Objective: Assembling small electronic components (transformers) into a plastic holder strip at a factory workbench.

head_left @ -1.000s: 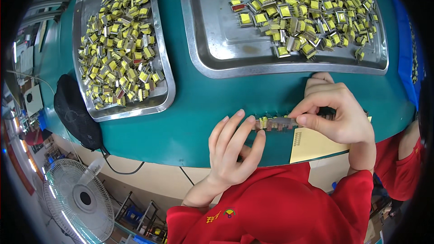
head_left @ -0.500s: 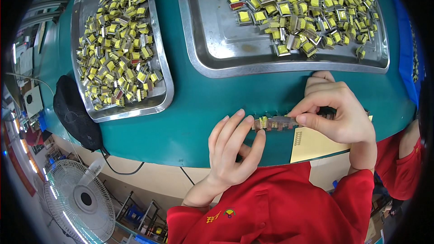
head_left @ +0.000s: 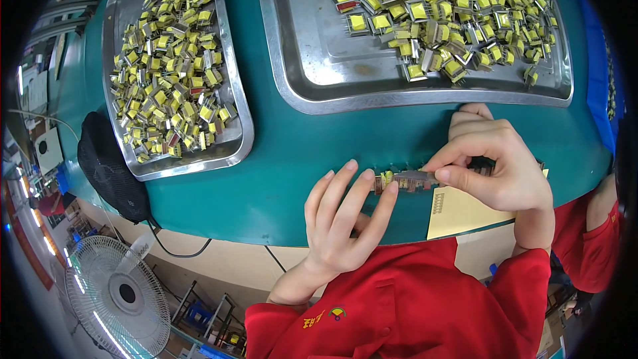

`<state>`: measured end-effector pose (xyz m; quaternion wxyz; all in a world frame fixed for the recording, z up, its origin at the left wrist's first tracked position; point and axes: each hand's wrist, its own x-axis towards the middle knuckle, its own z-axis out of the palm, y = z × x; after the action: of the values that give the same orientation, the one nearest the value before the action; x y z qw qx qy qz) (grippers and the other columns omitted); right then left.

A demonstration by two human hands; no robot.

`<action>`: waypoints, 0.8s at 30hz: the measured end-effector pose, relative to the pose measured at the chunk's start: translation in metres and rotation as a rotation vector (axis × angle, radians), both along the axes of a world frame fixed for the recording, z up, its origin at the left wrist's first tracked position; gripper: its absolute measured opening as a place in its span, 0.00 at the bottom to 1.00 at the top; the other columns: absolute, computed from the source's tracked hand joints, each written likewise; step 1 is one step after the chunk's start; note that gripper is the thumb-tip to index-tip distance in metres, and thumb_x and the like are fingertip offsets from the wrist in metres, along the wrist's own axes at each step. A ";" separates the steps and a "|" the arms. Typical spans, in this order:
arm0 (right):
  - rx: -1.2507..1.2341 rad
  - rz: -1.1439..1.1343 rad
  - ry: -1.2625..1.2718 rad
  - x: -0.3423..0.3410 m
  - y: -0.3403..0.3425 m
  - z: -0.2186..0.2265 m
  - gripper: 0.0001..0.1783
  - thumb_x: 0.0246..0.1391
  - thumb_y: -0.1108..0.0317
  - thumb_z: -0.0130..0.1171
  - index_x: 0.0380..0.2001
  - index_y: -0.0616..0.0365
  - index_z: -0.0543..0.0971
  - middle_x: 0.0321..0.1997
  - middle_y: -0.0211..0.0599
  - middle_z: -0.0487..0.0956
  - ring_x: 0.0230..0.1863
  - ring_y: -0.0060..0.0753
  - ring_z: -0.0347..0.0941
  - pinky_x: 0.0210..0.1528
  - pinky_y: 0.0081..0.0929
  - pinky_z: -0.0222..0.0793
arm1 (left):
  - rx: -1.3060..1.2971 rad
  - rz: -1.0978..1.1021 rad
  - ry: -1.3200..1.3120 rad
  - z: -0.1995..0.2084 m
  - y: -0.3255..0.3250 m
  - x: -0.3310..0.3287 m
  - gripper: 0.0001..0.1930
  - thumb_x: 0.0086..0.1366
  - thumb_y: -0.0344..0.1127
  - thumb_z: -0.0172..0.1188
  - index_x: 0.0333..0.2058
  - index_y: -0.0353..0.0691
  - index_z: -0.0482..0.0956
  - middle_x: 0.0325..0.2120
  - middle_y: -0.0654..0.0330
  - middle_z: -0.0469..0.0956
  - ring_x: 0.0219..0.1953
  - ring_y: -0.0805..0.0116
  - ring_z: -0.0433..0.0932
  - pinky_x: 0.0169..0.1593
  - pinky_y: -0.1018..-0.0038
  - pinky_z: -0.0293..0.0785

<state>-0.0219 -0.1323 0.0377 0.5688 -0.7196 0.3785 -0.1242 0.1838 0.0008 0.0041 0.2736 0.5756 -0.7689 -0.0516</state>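
In front of me on the green table lies a row of small transformers [head_left: 409,185] with yellow tape and brown-grey cores, packed side by side. My left hand [head_left: 344,219] is at the row's left end, its thumb and index finger on either side of the end pieces and the other fingers stretched out. Between the thumb and index finger of my right hand [head_left: 495,163] is a thin, flat grey strip [head_left: 413,175], held along the top of the row. That hand hides part of the row's right side.
Beyond my hands stands a large metal tray [head_left: 319,60] heaped with yellow transformers. A second metal tray [head_left: 232,136] of them is at the left, beside a black mesh-covered object [head_left: 109,169]. Yellow paper [head_left: 458,216] lies by the front edge. A fan [head_left: 123,292] stands lower left; another person's red sleeve [head_left: 588,252] shows right.
My left thumb has shifted slightly right and up against the row's left end. The right hand and the grey strip have hardly moved.
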 end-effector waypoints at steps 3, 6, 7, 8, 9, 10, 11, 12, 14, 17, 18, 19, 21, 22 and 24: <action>-0.018 -0.010 -0.005 0.001 0.001 0.001 0.05 0.41 0.71 0.68 0.26 0.56 0.85 0.16 0.24 0.71 0.23 0.26 0.62 0.43 0.27 0.56 | -0.015 -0.002 -0.013 -0.002 0.000 0.000 0.24 0.51 0.12 0.49 0.39 0.44 0.86 0.47 0.52 0.73 0.50 0.50 0.76 0.53 0.57 0.72; -0.047 -0.013 -0.018 0.001 0.001 -0.001 0.05 0.41 0.73 0.67 0.26 0.56 0.85 0.16 0.25 0.71 0.22 0.26 0.62 0.42 0.27 0.57 | -0.026 -0.003 -0.022 -0.001 0.000 -0.001 0.23 0.52 0.13 0.50 0.39 0.44 0.86 0.47 0.52 0.73 0.50 0.50 0.76 0.53 0.57 0.72; -0.062 -0.008 -0.019 0.001 0.002 -0.001 0.05 0.41 0.73 0.66 0.26 0.57 0.85 0.15 0.25 0.71 0.22 0.26 0.62 0.42 0.27 0.57 | -0.027 -0.002 -0.021 -0.001 0.000 -0.001 0.22 0.53 0.13 0.50 0.40 0.44 0.86 0.47 0.52 0.73 0.50 0.50 0.76 0.53 0.57 0.72; -0.077 -0.003 -0.021 0.001 0.002 -0.001 0.05 0.41 0.74 0.66 0.26 0.57 0.85 0.15 0.26 0.71 0.22 0.26 0.62 0.42 0.27 0.58 | -0.028 -0.003 -0.022 -0.001 0.001 -0.001 0.22 0.53 0.13 0.50 0.40 0.44 0.86 0.47 0.52 0.73 0.50 0.50 0.76 0.53 0.57 0.72; -0.078 -0.005 -0.020 0.000 0.002 -0.001 0.05 0.41 0.74 0.66 0.26 0.57 0.85 0.15 0.26 0.71 0.22 0.26 0.62 0.42 0.27 0.58 | -0.033 -0.002 -0.028 -0.002 0.001 -0.001 0.22 0.53 0.13 0.50 0.40 0.43 0.86 0.47 0.52 0.73 0.50 0.50 0.76 0.53 0.57 0.72; -0.087 -0.006 -0.017 0.000 0.002 -0.001 0.05 0.41 0.74 0.65 0.26 0.57 0.84 0.15 0.26 0.71 0.22 0.27 0.62 0.42 0.27 0.58 | -0.038 -0.001 -0.034 -0.002 0.000 -0.002 0.22 0.53 0.13 0.51 0.40 0.43 0.86 0.47 0.52 0.73 0.50 0.50 0.76 0.53 0.56 0.72; -0.097 -0.006 -0.014 0.000 0.002 -0.001 0.05 0.42 0.74 0.65 0.26 0.57 0.84 0.15 0.26 0.70 0.21 0.27 0.62 0.42 0.27 0.58 | -0.039 -0.004 -0.034 -0.002 0.000 -0.002 0.22 0.53 0.13 0.51 0.40 0.43 0.86 0.47 0.52 0.73 0.50 0.50 0.76 0.53 0.56 0.72; -0.097 -0.008 -0.015 0.000 0.002 -0.001 0.05 0.42 0.74 0.65 0.26 0.57 0.84 0.15 0.26 0.70 0.21 0.27 0.62 0.42 0.27 0.58 | -0.039 -0.002 -0.035 -0.002 0.000 -0.002 0.22 0.53 0.13 0.50 0.40 0.43 0.86 0.47 0.52 0.73 0.50 0.50 0.76 0.53 0.56 0.72; -0.116 -0.020 -0.044 0.001 0.003 -0.002 0.05 0.42 0.74 0.65 0.27 0.58 0.84 0.15 0.27 0.70 0.21 0.27 0.62 0.42 0.27 0.58 | -0.039 -0.003 -0.037 -0.003 -0.001 -0.003 0.22 0.53 0.13 0.50 0.40 0.43 0.86 0.47 0.52 0.74 0.50 0.50 0.76 0.53 0.56 0.73; -0.142 -0.018 -0.048 0.000 0.003 -0.002 0.04 0.44 0.74 0.65 0.27 0.59 0.84 0.15 0.27 0.70 0.21 0.28 0.62 0.40 0.27 0.59 | -0.050 -0.004 -0.041 -0.002 -0.001 -0.003 0.22 0.53 0.13 0.50 0.40 0.43 0.85 0.47 0.52 0.74 0.51 0.50 0.75 0.53 0.57 0.73; -0.143 -0.019 -0.048 0.001 0.003 -0.001 0.04 0.44 0.74 0.65 0.27 0.59 0.84 0.15 0.27 0.70 0.21 0.28 0.62 0.40 0.27 0.59 | -0.052 -0.004 -0.043 -0.002 -0.001 -0.003 0.22 0.53 0.13 0.50 0.40 0.43 0.85 0.47 0.52 0.74 0.51 0.50 0.75 0.53 0.57 0.73; -0.143 -0.032 -0.039 0.002 0.003 -0.001 0.04 0.44 0.73 0.65 0.27 0.59 0.84 0.15 0.28 0.70 0.21 0.28 0.62 0.39 0.27 0.59 | -0.053 -0.003 -0.045 -0.002 -0.001 -0.003 0.22 0.53 0.13 0.49 0.40 0.43 0.85 0.47 0.52 0.74 0.51 0.50 0.75 0.53 0.57 0.73; -0.143 -0.047 -0.031 0.001 0.001 0.003 0.04 0.45 0.73 0.64 0.27 0.59 0.84 0.16 0.28 0.70 0.22 0.28 0.63 0.37 0.27 0.59 | -0.057 -0.001 -0.048 -0.002 -0.001 -0.003 0.22 0.53 0.13 0.49 0.40 0.43 0.85 0.47 0.51 0.74 0.51 0.50 0.75 0.53 0.57 0.73; -0.026 -0.068 -0.025 -0.001 -0.002 0.008 0.04 0.46 0.73 0.64 0.27 0.59 0.84 0.16 0.28 0.71 0.22 0.27 0.63 0.36 0.27 0.59 | -0.059 0.001 -0.052 -0.003 0.000 -0.003 0.23 0.53 0.13 0.49 0.40 0.42 0.85 0.47 0.51 0.74 0.51 0.50 0.75 0.53 0.57 0.73; 0.090 -0.091 -0.019 -0.004 -0.004 0.010 0.04 0.46 0.72 0.64 0.27 0.59 0.84 0.17 0.29 0.71 0.22 0.27 0.63 0.35 0.28 0.60 | -0.059 -0.002 -0.057 -0.003 0.000 -0.002 0.22 0.53 0.13 0.49 0.39 0.42 0.85 0.47 0.51 0.74 0.51 0.49 0.75 0.53 0.57 0.73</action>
<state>-0.0263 -0.1360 0.0474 0.5981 -0.6739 0.4106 -0.1398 0.1817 0.0007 0.0008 0.2685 0.5678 -0.7780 -0.0129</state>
